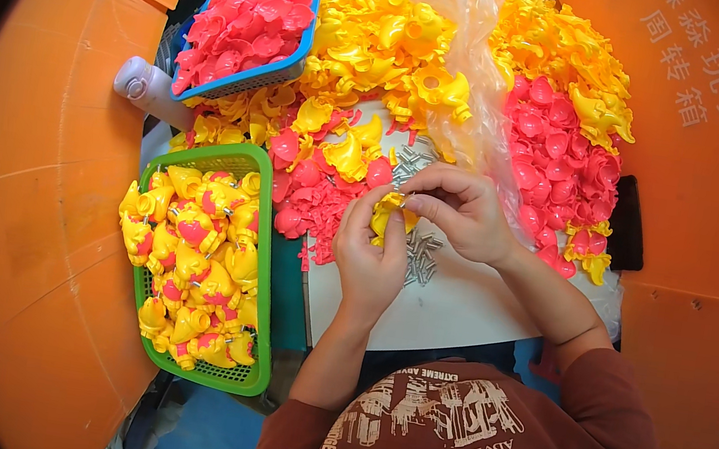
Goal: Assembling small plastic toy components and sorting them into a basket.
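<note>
My left hand (368, 258) is closed around a small yellow plastic toy part (384, 213), holding it over the white work surface (457, 318). At the top of that part, the thumb and fingertips of my right hand (470, 215) are pinched together. What lies between them is too small and covered to make out; a glint of metal shows there. Short silver metal pins (422, 262) lie in a heap just below my hands, with more of them beyond. Pink plastic parts (337, 217) are piled close to the left of my left hand.
Left stands a green basket (264, 322) full of assembled yellow-and-pink toys. A blue basket (285, 69) of pink shells sits behind it, beside a pale bottle (152, 89). Yellow parts (378, 37) mound at the back, with a clear plastic bag (472, 93). Orange panels (707, 202) flank both sides.
</note>
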{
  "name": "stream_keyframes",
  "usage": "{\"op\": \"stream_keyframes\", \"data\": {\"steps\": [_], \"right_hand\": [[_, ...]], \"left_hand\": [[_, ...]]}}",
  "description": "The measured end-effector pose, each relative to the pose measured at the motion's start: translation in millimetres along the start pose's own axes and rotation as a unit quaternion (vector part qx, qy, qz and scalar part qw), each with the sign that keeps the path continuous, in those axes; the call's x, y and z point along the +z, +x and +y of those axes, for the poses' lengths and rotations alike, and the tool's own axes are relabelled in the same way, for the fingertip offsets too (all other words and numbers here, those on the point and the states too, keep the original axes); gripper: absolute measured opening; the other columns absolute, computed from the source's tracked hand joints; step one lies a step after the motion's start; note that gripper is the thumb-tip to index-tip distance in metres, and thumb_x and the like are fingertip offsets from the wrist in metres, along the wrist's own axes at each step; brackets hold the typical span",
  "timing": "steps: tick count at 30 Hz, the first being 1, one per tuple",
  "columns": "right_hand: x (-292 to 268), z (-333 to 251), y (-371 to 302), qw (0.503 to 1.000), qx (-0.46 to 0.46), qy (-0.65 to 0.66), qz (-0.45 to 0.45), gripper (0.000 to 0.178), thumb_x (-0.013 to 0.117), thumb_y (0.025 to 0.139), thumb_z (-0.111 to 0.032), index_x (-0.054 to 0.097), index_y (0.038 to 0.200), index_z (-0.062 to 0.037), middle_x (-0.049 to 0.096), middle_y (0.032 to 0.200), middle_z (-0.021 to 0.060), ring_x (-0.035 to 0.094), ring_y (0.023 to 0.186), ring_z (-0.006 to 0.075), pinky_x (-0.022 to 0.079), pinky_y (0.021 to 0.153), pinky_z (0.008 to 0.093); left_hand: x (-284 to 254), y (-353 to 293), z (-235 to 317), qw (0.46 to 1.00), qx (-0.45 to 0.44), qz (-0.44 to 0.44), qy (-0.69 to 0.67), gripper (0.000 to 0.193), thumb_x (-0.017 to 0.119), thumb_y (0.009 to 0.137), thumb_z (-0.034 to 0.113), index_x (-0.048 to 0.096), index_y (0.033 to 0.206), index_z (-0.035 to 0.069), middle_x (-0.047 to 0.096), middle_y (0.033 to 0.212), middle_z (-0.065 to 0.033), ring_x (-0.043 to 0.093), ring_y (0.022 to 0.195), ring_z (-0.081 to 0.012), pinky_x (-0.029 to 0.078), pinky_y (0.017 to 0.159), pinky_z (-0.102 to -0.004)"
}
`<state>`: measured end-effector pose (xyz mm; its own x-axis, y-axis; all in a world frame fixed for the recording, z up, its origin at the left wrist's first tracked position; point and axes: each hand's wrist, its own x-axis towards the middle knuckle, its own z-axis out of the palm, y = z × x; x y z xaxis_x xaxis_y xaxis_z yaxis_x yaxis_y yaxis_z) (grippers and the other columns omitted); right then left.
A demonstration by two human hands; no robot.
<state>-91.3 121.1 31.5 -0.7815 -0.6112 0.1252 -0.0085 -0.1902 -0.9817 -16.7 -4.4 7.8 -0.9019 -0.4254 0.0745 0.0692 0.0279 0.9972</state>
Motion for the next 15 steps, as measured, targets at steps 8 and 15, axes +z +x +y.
{"op": "stream_keyframes", "data": {"steps": [8,15], "right_hand": [[-1.9,-8.1,-0.6,1.000,0.020,-0.002,-0.024,0.012,0.058,0.086,0.001,0.060,0.098,0.0043,0.056,0.094,0.0057,0.057,0.087,0.0105,0.048,0.074,0.0223],[-1.1,-10.9,6.5,0.992,0.006,-0.121,-0.040,0.012,0.059,0.086,-0.001,0.059,0.096,0.0036,0.056,0.093,0.0059,0.056,0.086,0.0103,0.046,0.075,0.0228]], "left_hand": [[-2.1,-1.1,1.9,0.995,-0.030,-0.019,-0.098,0.022,0.056,0.084,-0.001,0.056,0.105,-0.006,0.056,0.092,-0.0128,0.059,0.084,-0.0164,0.048,0.072,-0.0261],[-8.5,-2.7,-4.4,0.997,0.060,-0.039,0.035,0.022,0.053,0.085,-0.003,0.054,0.107,-0.008,0.056,0.096,-0.0116,0.058,0.088,-0.0152,0.048,0.074,-0.0254]]}}
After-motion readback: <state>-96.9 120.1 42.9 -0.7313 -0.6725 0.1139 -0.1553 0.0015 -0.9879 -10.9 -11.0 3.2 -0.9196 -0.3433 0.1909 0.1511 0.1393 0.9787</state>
